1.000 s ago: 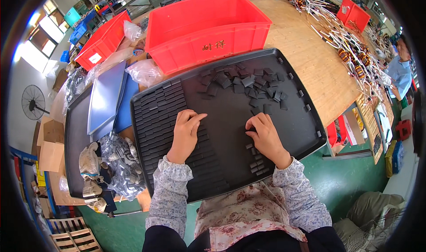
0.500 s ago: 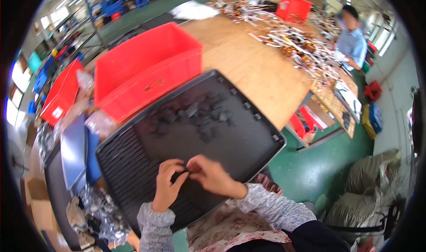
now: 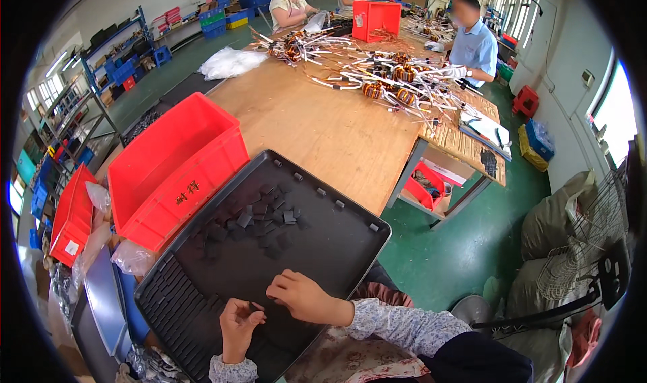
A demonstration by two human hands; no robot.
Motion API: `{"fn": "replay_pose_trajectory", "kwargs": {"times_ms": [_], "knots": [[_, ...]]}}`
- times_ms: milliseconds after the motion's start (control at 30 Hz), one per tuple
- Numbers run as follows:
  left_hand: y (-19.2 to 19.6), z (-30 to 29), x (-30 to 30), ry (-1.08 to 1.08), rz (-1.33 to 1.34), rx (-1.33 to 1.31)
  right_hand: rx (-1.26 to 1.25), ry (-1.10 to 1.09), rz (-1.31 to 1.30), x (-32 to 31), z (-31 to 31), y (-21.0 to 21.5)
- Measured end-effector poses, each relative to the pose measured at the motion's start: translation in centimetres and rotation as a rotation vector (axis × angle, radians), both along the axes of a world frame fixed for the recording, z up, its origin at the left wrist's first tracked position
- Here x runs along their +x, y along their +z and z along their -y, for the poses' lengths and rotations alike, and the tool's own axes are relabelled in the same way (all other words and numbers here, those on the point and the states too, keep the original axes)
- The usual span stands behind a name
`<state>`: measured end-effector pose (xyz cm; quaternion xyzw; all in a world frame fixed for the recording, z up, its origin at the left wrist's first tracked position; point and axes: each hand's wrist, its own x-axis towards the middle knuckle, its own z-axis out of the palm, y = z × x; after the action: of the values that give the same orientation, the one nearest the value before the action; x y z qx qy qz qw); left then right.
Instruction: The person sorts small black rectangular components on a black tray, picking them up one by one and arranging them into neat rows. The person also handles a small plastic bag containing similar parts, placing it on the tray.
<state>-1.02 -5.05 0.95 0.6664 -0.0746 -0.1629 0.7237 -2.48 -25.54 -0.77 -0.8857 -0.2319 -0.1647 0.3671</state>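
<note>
Small black pieces [image 3: 246,218] lie heaped (others in neat rows) on a black tray [image 3: 330,238].

One bare left hand [image 3: 238,324], one bare right hand [image 3: 301,297]

Beneath, one shallow black rectangular tray [image 3: 323,248]. Near its right edge, at least four small dark blocks [image 3: 321,192]. Too overlapped to count: small flat black pieces [image 3: 246,218]. Around the light-brown wooden tabletop [image 3: 303,120]: three red rectangular plastic bins [image 3: 185,198], three co-workers [image 3: 475,49]. Too tangled to count: orange-brown wound coils [image 3: 372,90].
</note>
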Motion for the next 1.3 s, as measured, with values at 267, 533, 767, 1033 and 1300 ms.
{"fn": "replay_pose_trajectory", "kwargs": {"times_ms": [267, 533, 767, 1033, 1300], "knots": [[-1.0, -0.7, 0.0, -0.064, 0.010, 0.100, 1.041, 0.269, -0.657, 1.1, -1.1, 0.5], [-0.8, -0.4, -0.1, -0.093, -0.029, 0.182, 1.010, 0.386, -0.777, 1.0, -1.3, -1.3], [0.7, 0.2, 0.0, -0.117, 0.130, 0.420, 0.948, 0.308, -0.749, 0.5, -1.0, -0.6], [-0.2, -1.0, -0.3, -0.136, 0.187, 0.317, 0.802, 0.186, -0.631, 0.0, -1.5, 0.9], [-0.4, -0.7, -0.3, -0.167, 0.111, 0.220, 0.407, 0.210, -0.219, 0.2, -1.0, 1.3]]}}
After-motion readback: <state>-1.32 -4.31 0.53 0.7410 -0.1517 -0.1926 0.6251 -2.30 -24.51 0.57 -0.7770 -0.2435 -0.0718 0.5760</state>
